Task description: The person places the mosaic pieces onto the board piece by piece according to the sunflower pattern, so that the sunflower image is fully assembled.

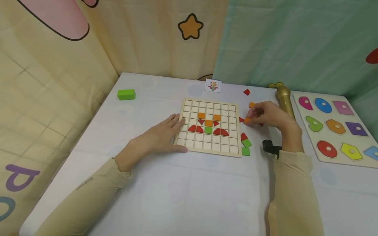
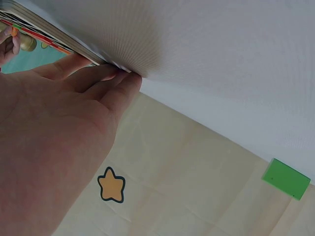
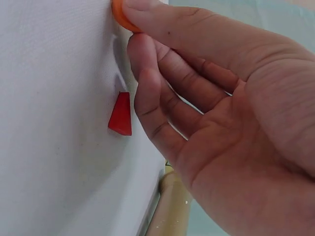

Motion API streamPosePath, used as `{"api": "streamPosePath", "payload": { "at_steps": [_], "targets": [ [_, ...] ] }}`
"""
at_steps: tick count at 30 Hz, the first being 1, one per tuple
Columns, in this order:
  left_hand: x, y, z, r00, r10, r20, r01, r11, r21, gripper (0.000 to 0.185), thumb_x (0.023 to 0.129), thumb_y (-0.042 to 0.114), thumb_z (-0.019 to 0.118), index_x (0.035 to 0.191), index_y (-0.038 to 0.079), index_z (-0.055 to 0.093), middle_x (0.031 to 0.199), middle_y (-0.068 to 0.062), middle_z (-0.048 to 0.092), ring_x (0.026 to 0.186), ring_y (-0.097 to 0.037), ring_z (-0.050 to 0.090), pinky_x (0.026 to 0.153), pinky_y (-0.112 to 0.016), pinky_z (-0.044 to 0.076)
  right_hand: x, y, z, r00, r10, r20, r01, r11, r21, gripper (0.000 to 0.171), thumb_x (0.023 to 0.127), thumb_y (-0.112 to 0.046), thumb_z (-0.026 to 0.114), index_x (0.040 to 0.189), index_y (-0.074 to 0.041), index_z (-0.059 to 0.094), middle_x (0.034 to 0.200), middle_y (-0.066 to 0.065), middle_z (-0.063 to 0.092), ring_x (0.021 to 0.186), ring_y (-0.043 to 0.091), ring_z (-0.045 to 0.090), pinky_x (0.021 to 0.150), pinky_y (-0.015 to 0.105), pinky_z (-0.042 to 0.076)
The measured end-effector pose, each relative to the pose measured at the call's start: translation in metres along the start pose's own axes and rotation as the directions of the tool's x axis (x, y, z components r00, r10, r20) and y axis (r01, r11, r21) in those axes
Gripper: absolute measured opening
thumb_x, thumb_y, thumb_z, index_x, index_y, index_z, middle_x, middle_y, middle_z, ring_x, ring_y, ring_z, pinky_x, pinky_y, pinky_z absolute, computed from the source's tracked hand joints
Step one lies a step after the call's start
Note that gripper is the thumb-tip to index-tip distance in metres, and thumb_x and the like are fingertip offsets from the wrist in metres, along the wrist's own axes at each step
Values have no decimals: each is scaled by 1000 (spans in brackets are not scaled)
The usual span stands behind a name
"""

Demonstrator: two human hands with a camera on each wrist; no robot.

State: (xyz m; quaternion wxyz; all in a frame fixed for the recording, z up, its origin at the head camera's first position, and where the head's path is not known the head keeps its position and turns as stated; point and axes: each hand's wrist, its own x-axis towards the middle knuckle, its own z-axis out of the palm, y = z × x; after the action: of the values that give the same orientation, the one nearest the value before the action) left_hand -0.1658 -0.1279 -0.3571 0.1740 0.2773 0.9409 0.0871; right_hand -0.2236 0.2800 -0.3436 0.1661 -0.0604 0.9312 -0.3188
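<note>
A wooden grid board [image 1: 198, 144] lies mid-table with orange squares [image 1: 208, 123], a green square [image 1: 208, 130], red quarter rounds [image 1: 192, 128] and small red triangles on it. My left hand [image 1: 160, 134] rests along the board's left edge, fingers extended and thumb at the near corner. Just past the right edge, my right hand [image 1: 267, 114] pinches a small orange piece [image 3: 125, 17] between thumb and finger; part of its curved edge shows in the right wrist view. Below those fingers in that view is a red piece [image 3: 121, 115] on the table.
Loose green pieces [image 1: 245, 151], a red one [image 1: 246, 92] and an orange one [image 1: 252, 105] lie right of the board. A pattern card [image 1: 217, 90] sits behind it. Farther right are a gold microphone [image 1: 284, 101] and a shape puzzle [image 1: 322, 129]; a green block [image 1: 126, 94] stands back left.
</note>
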Motion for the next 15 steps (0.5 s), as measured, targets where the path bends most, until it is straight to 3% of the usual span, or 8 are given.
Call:
{"api": "streamPosePath", "payload": {
  "at_steps": [7, 15],
  "targets": [
    [0, 0, -1, 1000, 5, -8, -5, 1000, 8, 116, 90, 75, 66, 170, 7, 15, 177, -19, 6, 165, -35, 5, 131, -53, 22, -1, -6, 1, 995, -56, -81, 63, 995, 82, 32, 93, -29, 83, 111, -5, 72, 104, 10, 71, 95, 25, 62, 75, 31, 55],
    [0, -1, 0, 1000, 4, -9, -4, 1000, 13, 116, 90, 75, 66, 170, 8, 15, 177, -18, 7, 165, -35, 5, 131, -52, 22, 10, -47, 22, 984, -95, -152, 114, 985, 126, 26, 96, -24, 80, 110, -3, 72, 105, 13, 73, 97, 25, 65, 82, 25, 55]
  ]
}}
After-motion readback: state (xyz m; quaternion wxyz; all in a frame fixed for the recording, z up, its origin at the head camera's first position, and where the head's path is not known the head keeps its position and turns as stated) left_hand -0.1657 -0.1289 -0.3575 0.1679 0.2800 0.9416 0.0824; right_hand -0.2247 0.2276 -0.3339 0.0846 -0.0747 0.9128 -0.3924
